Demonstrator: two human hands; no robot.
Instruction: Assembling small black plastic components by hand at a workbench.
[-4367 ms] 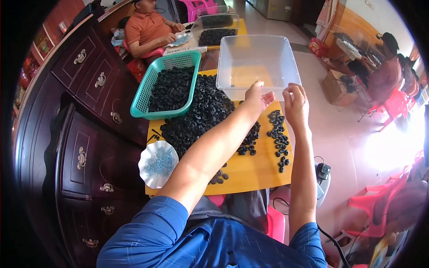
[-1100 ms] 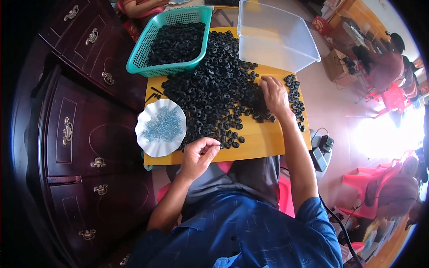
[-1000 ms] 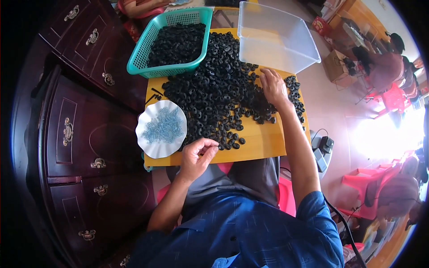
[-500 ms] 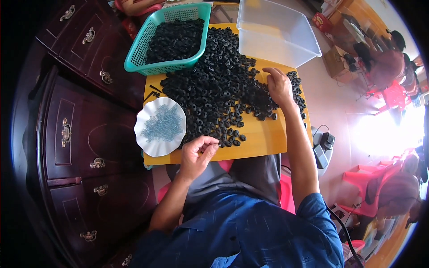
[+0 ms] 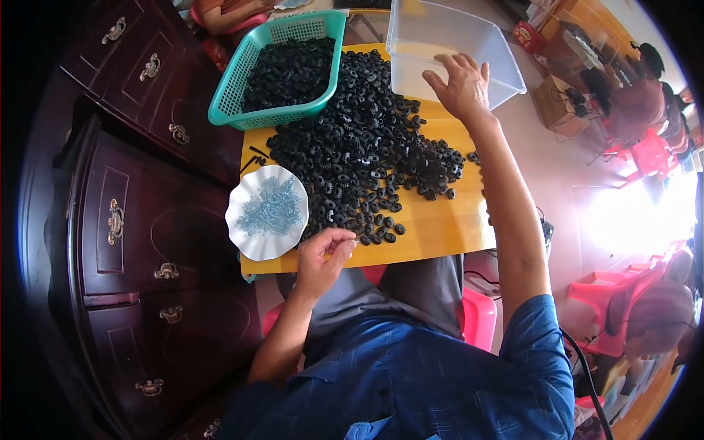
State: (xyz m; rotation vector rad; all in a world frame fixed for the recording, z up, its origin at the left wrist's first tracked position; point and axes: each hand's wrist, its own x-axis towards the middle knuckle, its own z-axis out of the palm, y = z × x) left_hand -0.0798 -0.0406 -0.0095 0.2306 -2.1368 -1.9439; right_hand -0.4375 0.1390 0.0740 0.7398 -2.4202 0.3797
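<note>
My right hand [image 5: 462,86] reaches over the near side of a clear plastic bin [image 5: 412,62], its fingers spread with nothing between them. Close to the table's front edge, my left hand [image 5: 323,258] has thumb and fingers drawn together; whatever they pinch, if anything, is too small to make out. A heap of small black oval plastic pieces [image 5: 359,139] covers much of the yellow table [image 5: 433,227], with several loose ones beside my left hand. To the left stands a white scalloped plate [image 5: 242,238] bearing small, bluish, see-through pieces [image 5: 271,209].
A green basket [image 5: 226,114] full of black pieces is at the table's far left corner. Thin black sticks [image 5: 253,158] lie behind the plate. Dark wooden drawers [image 5: 117,235] line the left side. Another person's arm [image 5: 231,18] shows beyond the basket; other people sit at right.
My right hand has moved from the table's right side up and away to the bin, its fingers spreading. Some black pieces under that forearm are now hidden. My left hand has barely moved.
</note>
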